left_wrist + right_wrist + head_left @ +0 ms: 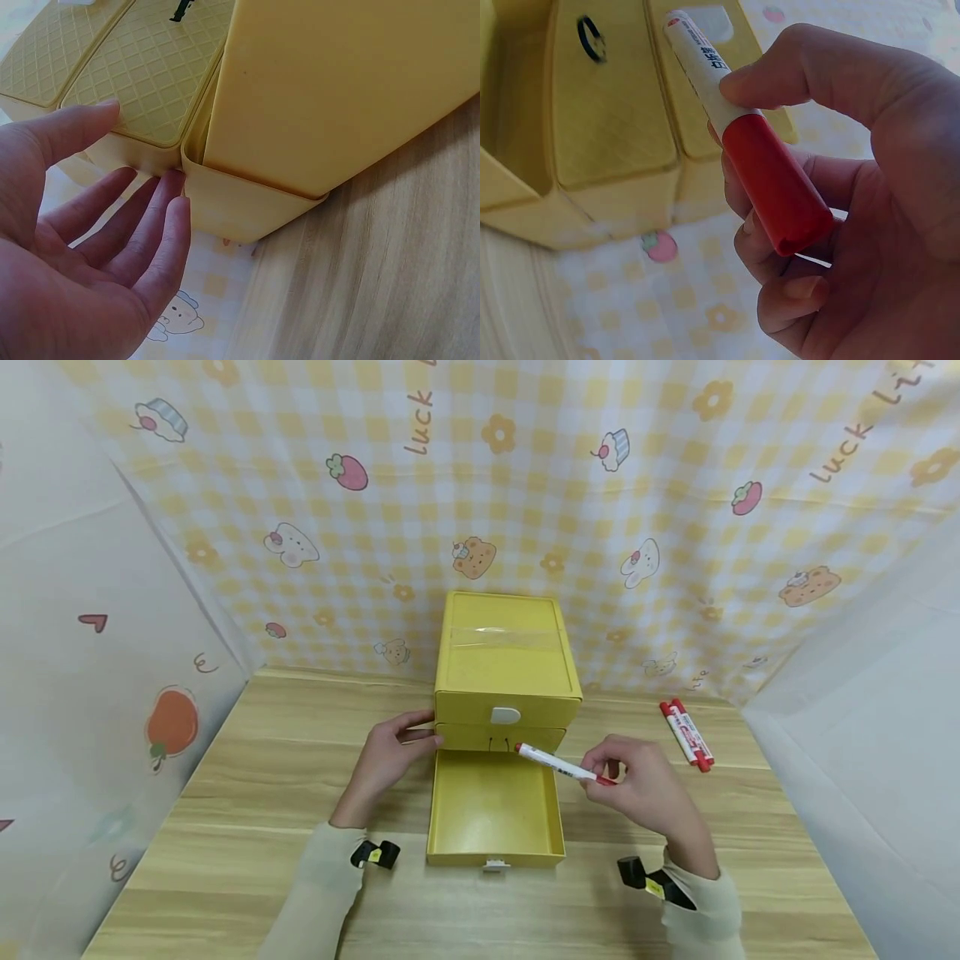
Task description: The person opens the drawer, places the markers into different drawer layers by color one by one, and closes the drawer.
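A yellow drawer cabinet (502,664) stands on the wooden table, its bottom drawer (497,814) pulled out with nothing inside. My right hand (641,781) pinches a white marker (555,762) with a red cap between thumb and fingers, right of the cabinet. The marker's far end points left, over the back of the pulled-out drawer. In the right wrist view the red cap (776,184) lies near the palm. My left hand (390,758) is at the cabinet's left side, fingers loosely bent; in the left wrist view its fingertips (174,180) touch or nearly touch the cabinet.
Several red-capped markers (686,735) lie together on the table (300,760) to the right of the cabinet. A patterned cloth (495,493) hangs behind. The upper drawer has a white handle (506,716); a dark loop (591,39) is on the middle drawer front.
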`<state>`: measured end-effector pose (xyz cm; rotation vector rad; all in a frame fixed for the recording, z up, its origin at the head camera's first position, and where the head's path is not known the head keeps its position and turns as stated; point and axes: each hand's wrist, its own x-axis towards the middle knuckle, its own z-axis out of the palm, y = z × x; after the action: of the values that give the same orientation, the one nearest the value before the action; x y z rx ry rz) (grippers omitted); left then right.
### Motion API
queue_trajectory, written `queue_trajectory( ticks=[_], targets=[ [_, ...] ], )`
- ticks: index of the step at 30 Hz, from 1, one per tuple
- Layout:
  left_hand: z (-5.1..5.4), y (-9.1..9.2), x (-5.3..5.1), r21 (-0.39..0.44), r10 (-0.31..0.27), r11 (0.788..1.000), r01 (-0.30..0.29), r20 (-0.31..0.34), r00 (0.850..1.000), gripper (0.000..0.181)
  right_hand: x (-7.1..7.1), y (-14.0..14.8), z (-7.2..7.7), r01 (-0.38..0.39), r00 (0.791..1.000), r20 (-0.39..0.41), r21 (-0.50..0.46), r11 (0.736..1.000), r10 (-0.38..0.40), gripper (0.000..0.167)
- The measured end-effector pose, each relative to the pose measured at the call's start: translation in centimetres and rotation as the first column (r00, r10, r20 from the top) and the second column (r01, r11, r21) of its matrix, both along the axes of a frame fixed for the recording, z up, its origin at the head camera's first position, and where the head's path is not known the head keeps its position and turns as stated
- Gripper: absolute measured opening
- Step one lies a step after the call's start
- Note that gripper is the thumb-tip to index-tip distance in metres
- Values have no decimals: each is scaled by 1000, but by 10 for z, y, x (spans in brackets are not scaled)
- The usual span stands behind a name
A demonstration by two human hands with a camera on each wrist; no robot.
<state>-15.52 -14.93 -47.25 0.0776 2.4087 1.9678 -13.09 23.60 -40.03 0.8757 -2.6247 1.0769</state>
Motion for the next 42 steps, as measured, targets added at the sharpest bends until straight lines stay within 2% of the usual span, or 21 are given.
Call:
queue_trajectory(
  ticks=[13, 24, 30, 37, 42],
  targets=[
    [1, 0, 1, 7, -4, 1000, 4, -1, 1000, 54, -5, -35, -18, -45, 998, 55, 20, 999, 44, 20],
    [0, 0, 0, -5, -1, 1000, 1, 5, 1000, 55, -3, -53, -25, -20, 990, 143, 98, 995, 6, 14],
    [1, 1, 0, -6, 2, 1000, -2, 11, 1000, 55, 4, -62, -25, -24, 992, 128, 124, 992, 8, 11],
    [2, 2, 1, 1, 9, 1000, -9, 25, 1000, 55, 12, -78, -31, -24, 996, 91, 218, 976, 4, 14],
    [3, 2, 2, -1, 6, 1000, -6, 24, 1000, 55, 17, -88, -34, -15, 995, 96, 246, 969, -9, 14]
  ],
)
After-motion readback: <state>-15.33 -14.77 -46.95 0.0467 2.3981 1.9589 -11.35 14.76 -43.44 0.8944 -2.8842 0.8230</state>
